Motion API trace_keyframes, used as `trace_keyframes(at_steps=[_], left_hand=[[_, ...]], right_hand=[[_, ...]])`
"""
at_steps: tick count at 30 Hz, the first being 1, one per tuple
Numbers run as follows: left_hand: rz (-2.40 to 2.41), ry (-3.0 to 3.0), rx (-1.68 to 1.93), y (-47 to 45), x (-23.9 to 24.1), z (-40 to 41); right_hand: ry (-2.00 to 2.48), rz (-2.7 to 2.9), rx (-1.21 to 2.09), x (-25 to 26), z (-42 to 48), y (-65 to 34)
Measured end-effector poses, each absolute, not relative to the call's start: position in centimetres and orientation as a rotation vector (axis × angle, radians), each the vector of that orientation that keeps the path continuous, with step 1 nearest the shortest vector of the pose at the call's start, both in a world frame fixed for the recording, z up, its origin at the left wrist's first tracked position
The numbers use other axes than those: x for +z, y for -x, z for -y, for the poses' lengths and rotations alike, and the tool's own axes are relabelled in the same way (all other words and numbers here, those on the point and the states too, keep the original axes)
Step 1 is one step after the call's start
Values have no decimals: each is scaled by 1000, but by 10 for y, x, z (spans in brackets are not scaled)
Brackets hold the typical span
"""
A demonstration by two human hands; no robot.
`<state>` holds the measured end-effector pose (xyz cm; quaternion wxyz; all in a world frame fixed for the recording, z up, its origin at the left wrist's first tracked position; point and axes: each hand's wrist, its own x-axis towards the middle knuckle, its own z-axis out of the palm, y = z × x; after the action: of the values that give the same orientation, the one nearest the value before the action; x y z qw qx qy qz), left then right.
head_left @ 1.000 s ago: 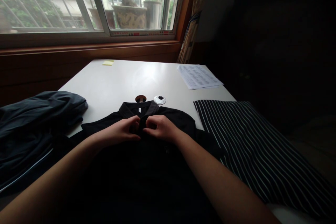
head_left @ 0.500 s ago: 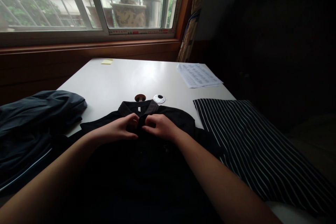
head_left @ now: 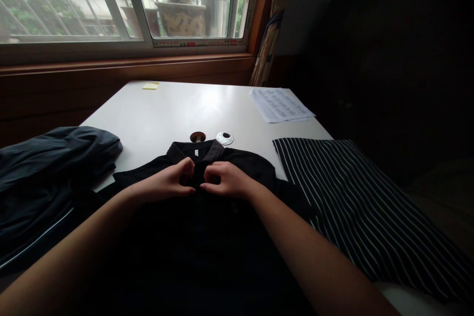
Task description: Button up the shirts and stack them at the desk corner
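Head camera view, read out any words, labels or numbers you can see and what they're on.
Nothing can be read.
Printed sheets on the table: rows of print, too small.
White tag in the black shirt collar: too small.
Strip on the window frame: blurred.

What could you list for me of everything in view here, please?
table: one, white, below the window.
black shirt: one, black, flat at near edge, collar away.
striped garment: one, black with white stripes, right of shirt.
dark blue garment: one, bunched at left.
printed sheets: a few, white, far right corner.
sticky note: one, yellow, far edge.
cable hole: one, dark, behind collar.
cap: one, white, beside hole.
plant pot: one, patterned, outside window.
left hand: one, bare, grip pinching shirt front.
right hand: one, bare, likewise.
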<state>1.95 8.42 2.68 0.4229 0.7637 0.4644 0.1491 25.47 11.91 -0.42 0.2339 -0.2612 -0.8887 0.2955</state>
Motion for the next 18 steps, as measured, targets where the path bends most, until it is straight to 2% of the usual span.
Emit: trace_keyframes(at_steps=[8,18], left_hand=[[-1208,-1996,376,-25,22,-84],[-1117,-1919,342,-15,21,-90]], right_hand=[[668,2538,691,-8,-116,-246],[800,2599,714,2,-111,-241]])
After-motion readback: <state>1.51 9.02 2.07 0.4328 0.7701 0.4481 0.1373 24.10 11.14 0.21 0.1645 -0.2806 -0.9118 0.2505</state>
